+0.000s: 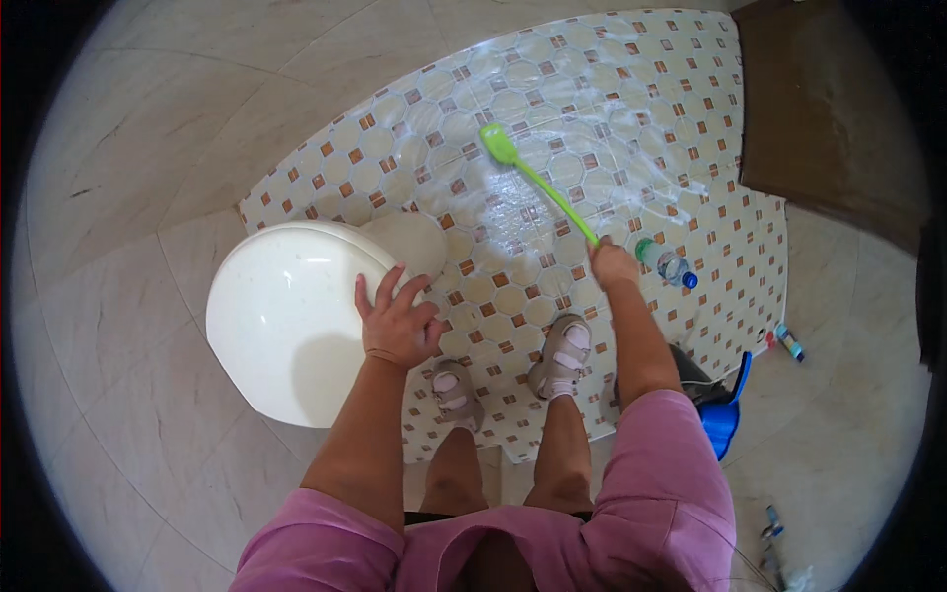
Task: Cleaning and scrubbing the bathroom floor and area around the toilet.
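My right hand (615, 265) grips the end of a long-handled green plastic scrub brush (556, 197). The brush head rests on the wet patterned floor tiles (510, 300), with its bristles hidden underneath. White suds (518, 222) streak the tiles around and beyond the brush. On the left, my left hand (402, 318) lies with spread fingers on the edge of the closed white toilet lid (296, 296). It holds nothing. Close to my right hand, a clear plastic bottle (668, 264) with a blue cap lies on its side.
My sandalled feet stand on the tiles between the toilet base (414, 240) and my right arm. A blue plastic dipper (721, 423) sits by a dark container (692, 374) at right. A small bottle (790, 342) is near the wall. A brown door (821, 103) borders the far right.
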The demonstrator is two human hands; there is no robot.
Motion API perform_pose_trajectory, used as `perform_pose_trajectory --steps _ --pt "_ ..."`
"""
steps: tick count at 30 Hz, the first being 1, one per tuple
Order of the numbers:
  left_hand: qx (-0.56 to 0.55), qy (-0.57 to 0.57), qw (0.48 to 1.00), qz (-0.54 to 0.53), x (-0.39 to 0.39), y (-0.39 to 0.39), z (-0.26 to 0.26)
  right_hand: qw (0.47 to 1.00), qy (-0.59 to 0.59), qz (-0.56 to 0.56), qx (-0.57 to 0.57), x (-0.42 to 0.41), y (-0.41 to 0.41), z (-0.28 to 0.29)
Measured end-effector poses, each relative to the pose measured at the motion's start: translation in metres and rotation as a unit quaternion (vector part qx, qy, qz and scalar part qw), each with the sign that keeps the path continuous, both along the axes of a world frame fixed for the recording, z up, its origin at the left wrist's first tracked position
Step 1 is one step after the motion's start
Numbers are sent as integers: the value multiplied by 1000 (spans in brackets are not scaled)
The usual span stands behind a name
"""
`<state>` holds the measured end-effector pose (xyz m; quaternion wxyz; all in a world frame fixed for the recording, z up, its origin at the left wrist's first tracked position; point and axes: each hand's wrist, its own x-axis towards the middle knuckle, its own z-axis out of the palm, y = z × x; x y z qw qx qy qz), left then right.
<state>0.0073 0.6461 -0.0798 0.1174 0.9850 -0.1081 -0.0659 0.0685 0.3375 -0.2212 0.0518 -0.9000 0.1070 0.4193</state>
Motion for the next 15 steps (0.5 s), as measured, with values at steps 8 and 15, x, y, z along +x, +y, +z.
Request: perform_pose_trajectory --steps 8,15 --pt "11 11 1000 -2 7 -11 0 973 -97 -203 -44 40 -81 -54" --pt "46 17 999 5 9 -16 0 973 -56 -214 -67 -24 -138 -38"
